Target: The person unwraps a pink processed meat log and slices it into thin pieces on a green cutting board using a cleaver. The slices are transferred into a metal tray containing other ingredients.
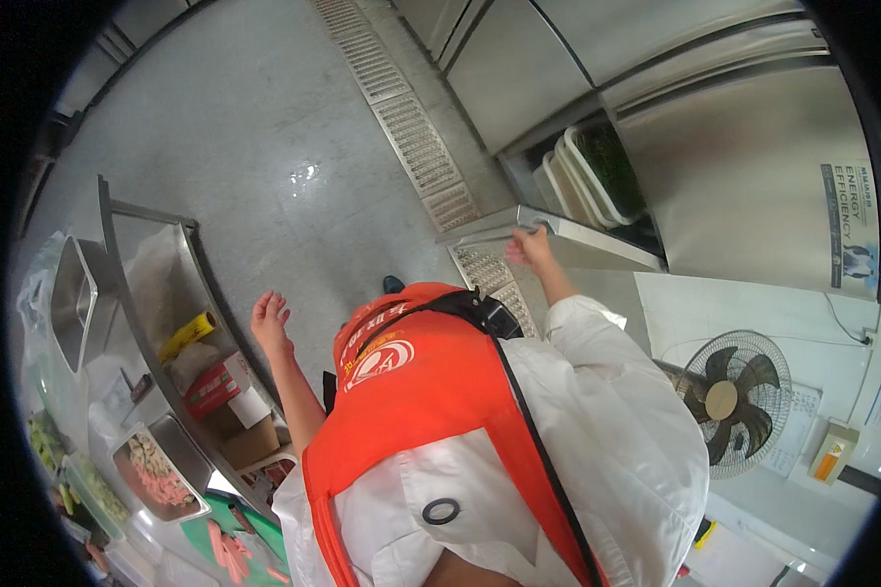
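My right hand is at the edge of a low stainless-steel refrigerator door, with its fingers hooked at the recessed grip. That door stands ajar. In the opening, several white plastic trays are visible, and the nearest one holds dark green leafy vegetables. My left hand hangs in the air over the floor, holding nothing, its fingers loosely bent and apart. The steel worktable is to the left of it.
Left, the worktable carries a steel pan of cut pink and pale food, an unfilled steel pan, and a green cutting board with a knife and pink sticks. Boxes sit underneath. A drain grate crosses the floor; a fan stands right.
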The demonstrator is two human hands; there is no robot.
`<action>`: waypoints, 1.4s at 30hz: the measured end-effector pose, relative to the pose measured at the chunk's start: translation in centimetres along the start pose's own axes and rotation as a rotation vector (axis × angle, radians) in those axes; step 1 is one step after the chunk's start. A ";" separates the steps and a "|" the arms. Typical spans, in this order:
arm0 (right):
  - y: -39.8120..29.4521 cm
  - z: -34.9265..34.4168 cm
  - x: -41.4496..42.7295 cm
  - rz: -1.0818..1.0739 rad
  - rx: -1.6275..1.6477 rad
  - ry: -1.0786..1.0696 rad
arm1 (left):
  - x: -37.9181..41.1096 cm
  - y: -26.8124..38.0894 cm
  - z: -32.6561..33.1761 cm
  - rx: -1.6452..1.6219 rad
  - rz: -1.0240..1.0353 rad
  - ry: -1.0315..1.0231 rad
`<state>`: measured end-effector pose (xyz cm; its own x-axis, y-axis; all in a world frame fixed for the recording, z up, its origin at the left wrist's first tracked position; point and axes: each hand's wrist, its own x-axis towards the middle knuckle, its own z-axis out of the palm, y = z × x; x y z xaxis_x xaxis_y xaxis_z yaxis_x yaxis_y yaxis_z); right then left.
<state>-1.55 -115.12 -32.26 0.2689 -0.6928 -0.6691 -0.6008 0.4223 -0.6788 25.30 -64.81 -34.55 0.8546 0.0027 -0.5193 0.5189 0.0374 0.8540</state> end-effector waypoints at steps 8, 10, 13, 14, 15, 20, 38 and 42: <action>-7.3 6.7 7.9 -0.100 -0.374 0.014 | -5.5 -1.6 -3.5 -0.032 -0.013 0.231; -6.1 11.2 9.3 -0.225 -0.479 -0.231 | -8.5 -2.4 -5.3 -0.040 -0.013 0.336; -3.6 18.8 7.1 -0.378 -0.847 -0.608 | -12.7 -3.2 -7.5 -0.042 -0.002 0.489; -2.9 21.1 5.7 -0.395 -0.915 -0.690 | -13.5 -3.3 -8.0 -0.030 0.003 0.525; -2.7 23.2 3.0 -0.511 -1.050 -0.766 | -14.5 -3.7 -8.7 -0.030 0.003 0.574; -2.6 31.7 -4.7 -0.511 -1.227 -1.073 | -17.3 -4.7 -12.0 -0.205 0.068 0.729; 15.3 53.6 -50.4 -1.748 -1.180 -1.868 | -35.2 -17.9 -37.0 -0.479 0.103 1.220; 18.8 57.6 -58.0 -2.037 -1.058 -1.937 | -36.6 -18.8 -37.7 -0.610 0.057 1.312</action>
<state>14.96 -33.37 -23.66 0.0095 0.9965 0.0829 0.8632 0.0336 -0.5037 -16.53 -27.92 -32.77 0.0647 0.9029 -0.4249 0.1091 0.4168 0.9024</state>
